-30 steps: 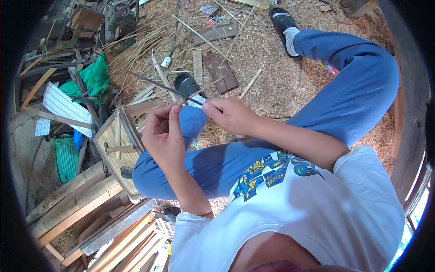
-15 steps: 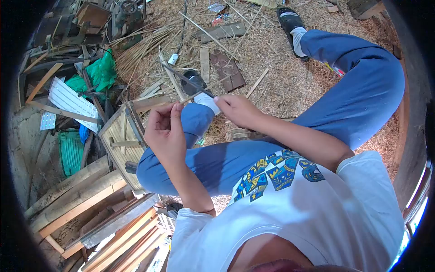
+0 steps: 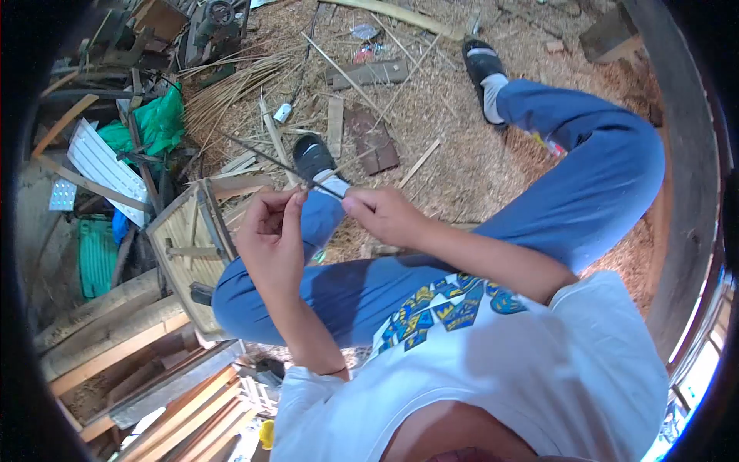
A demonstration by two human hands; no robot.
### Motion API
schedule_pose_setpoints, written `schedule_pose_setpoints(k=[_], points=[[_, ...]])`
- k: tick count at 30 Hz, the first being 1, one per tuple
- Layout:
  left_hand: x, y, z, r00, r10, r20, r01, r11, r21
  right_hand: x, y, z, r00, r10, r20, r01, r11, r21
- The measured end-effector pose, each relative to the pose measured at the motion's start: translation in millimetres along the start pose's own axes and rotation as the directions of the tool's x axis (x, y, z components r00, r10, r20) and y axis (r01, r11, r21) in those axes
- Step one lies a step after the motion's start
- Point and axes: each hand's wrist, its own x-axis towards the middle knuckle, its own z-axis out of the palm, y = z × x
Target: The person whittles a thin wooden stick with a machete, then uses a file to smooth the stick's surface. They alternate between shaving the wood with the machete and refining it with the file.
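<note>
My left hand (image 3: pixel 271 240) is closed in a pinch, thumb against forefinger, on one end of a thin pale wooden stick (image 3: pixel 356 160). The stick slants away up and to the right. My right hand (image 3: pixel 387 217) is wrapped round the near end of a long, narrow dark tool (image 3: pixel 265 155), shaped like a slim blade. It reaches up and left, crossing the stick just beyond my left fingertips. Both hands are close together above my lap, over the blue trousers (image 3: pixel 431 266). The handle part of the dark tool is hidden in my right fist.
Wood shavings cover the ground (image 3: pixel 431 115), with a bundle of thin sticks (image 3: pixel 239 88), a brown board (image 3: pixel 373 138) and a small white object (image 3: pixel 282 113). A wooden frame-like piece (image 3: pixel 185 250) stands by my left knee. Green plastic (image 3: pixel 158 123) and stacked timber (image 3: pixel 115 339) lie left.
The dark tool points more to the left and shows more of its length past the left fingertips. My hands stay close together; the whole view has shifted slightly.
</note>
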Motion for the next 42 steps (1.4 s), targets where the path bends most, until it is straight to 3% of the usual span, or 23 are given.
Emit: schedule_pose_setpoints(k=[1,4,7,10,14,15,19,22,23,26,27,30,34,35,38,42], points=[[-1,2,2,1.0,-0.016,-0.012,0.016,0.998,-0.055,1,6,2,1.0,-0.028,-0.008,0.028,1.0,-0.004],[-1,4,-3,0.999,-0.033,-0.024,0.034,0.998,0.044,9,26,7,0.985,0.166,-0.053,-0.162,0.985,0.066],[0,-1,-1,1.0,0.002,-0.014,-0.002,1.0,0.008,6,21,4,0.987,0.154,-0.054,-0.154,0.988,0.021],[-3,5,3,1.0,-0.012,-0.02,0.013,0.998,0.06,1,-2,2,0.999,0.011,0.035,-0.013,0.999,0.05],[-2,2,0,0.999,-0.01,-0.052,0.014,0.997,0.071,9,19,-5,0.904,0.423,0.057,-0.425,0.904,0.046],[-1,1,0,0.999,0.0,-0.05,0.003,0.998,0.063,5,16,-5,0.95,0.312,-0.011,-0.311,0.949,0.056],[-2,7,6,0.999,0.01,-0.038,-0.006,0.995,0.102,-2,7,4,0.999,-0.023,-0.023,0.025,0.995,0.101],[2,6,2,0.999,-0.009,-0.046,0.013,0.995,0.101,4,27,9,0.993,0.099,-0.069,-0.095,0.994,0.055],[2,4,0,0.999,-0.011,-0.05,0.016,0.996,0.092,7,36,3,0.964,0.267,-0.001,-0.266,0.962,0.066],[4,3,2,1.0,0.022,-0.019,-0.021,0.998,0.059,4,27,-4,0.957,0.29,-0.019,-0.29,0.957,0.015],[6,3,4,1.0,0.02,-0.014,-0.02,0.999,0.046,1,27,2,0.99,0.119,-0.072,-0.12,0.993,-0.015],[2,2,5,1.0,-0.018,-0.024,0.019,0.999,0.047,3,34,1,0.997,0.033,-0.065,-0.041,0.99,-0.132],[12,-8,-1,0.996,0.044,-0.076,-0.04,0.998,0.049,21,71,-3,0.888,0.432,-0.16,-0.443,0.896,-0.041],[14,-9,0,0.995,0.063,-0.082,-0.059,0.997,0.049,18,74,-6,0.866,0.468,-0.178,-0.478,0.878,-0.018],[20,-13,1,0.985,0.114,-0.129,-0.102,0.99,0.093,26,66,0,0.862,0.468,-0.196,-0.464,0.883,0.068],[24,-24,-2,0.969,0.145,-0.201,-0.129,0.988,0.086,25,19,4,0.975,0.125,-0.184,-0.119,0.992,0.044]])
